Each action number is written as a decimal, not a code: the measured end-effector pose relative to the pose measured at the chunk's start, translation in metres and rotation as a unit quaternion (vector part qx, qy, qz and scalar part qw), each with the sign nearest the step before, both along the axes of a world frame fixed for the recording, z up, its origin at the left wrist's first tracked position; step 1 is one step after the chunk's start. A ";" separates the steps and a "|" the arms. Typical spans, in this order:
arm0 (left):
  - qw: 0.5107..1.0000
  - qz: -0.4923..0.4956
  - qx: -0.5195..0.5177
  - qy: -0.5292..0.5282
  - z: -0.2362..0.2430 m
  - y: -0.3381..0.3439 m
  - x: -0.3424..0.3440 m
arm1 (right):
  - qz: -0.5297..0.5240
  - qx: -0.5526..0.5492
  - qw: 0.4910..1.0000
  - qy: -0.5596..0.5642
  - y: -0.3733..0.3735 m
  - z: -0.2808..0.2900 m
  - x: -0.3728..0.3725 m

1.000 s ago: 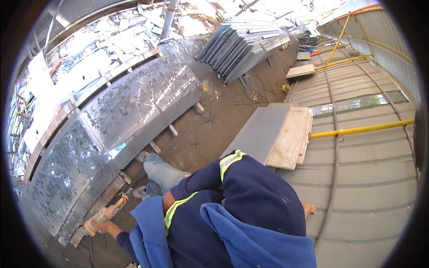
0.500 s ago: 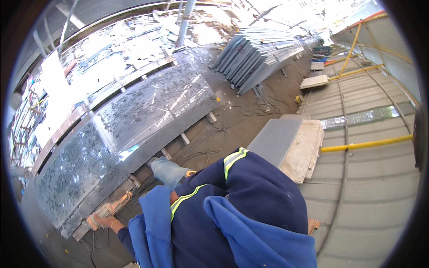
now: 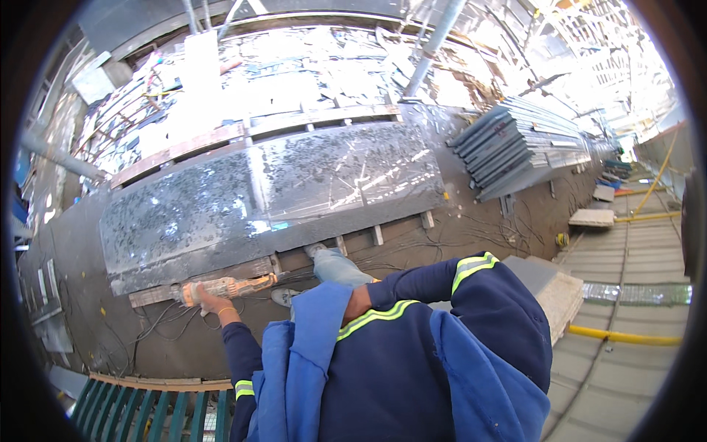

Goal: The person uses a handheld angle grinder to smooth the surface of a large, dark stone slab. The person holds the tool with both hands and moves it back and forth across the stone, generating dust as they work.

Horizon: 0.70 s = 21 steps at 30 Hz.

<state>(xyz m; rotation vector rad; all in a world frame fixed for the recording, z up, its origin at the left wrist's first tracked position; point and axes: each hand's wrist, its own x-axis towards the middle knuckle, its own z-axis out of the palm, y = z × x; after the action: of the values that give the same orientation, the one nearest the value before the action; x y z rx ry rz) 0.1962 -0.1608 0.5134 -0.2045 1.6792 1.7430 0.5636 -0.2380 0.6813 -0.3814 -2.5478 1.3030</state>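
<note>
My left hand (image 3: pixel 212 303) is closed round the front of an orange power tool (image 3: pixel 234 287) that looks like an angle grinder. The tool lies along the near edge of a large dark stone slab (image 3: pixel 199 214), its head beside a wooden beam (image 3: pixel 155 296) under the slab. The slab's top is wet-looking and blotchy. My right arm is bent across my body, and my right hand (image 3: pixel 356 305) is partly covered by a hanging blue cloth (image 3: pixel 313 317); its fingers are hidden. My leg (image 3: pixel 339 269) and shoe stand close to the slab's near edge.
Loose cables (image 3: pixel 158 324) trail over the floor. Stacked slabs (image 3: pixel 515 144) lean at the far right, and another slab pile (image 3: pixel 560 302) sits by my right arm. A yellow pipe (image 3: pixel 626 337) crosses the metal sheeting. A green slatted rack (image 3: pixel 151 409) stands at lower left.
My view has turned, so the slab and tool sit more level and the green rack has come into sight. My left hand stays on the power tool.
</note>
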 end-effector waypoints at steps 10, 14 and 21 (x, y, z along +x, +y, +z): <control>0.999 0.016 0.045 -0.018 -0.005 -0.024 -0.026 | 0.063 0.090 0.993 0.032 -0.011 0.004 -0.040; 0.998 0.018 0.068 -0.010 -0.002 -0.035 -0.037 | 0.090 -0.016 0.990 -0.111 -0.008 0.027 -0.061; 0.997 0.057 0.047 0.008 0.014 -0.047 -0.033 | 0.015 -0.152 0.975 -0.159 -0.039 0.011 -0.082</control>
<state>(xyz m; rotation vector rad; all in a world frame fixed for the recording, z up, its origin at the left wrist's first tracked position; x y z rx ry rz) 0.1631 -0.2075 0.5277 -0.2482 1.6211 1.9089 0.4811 -0.2769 0.6919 -0.6634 -2.6092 1.7774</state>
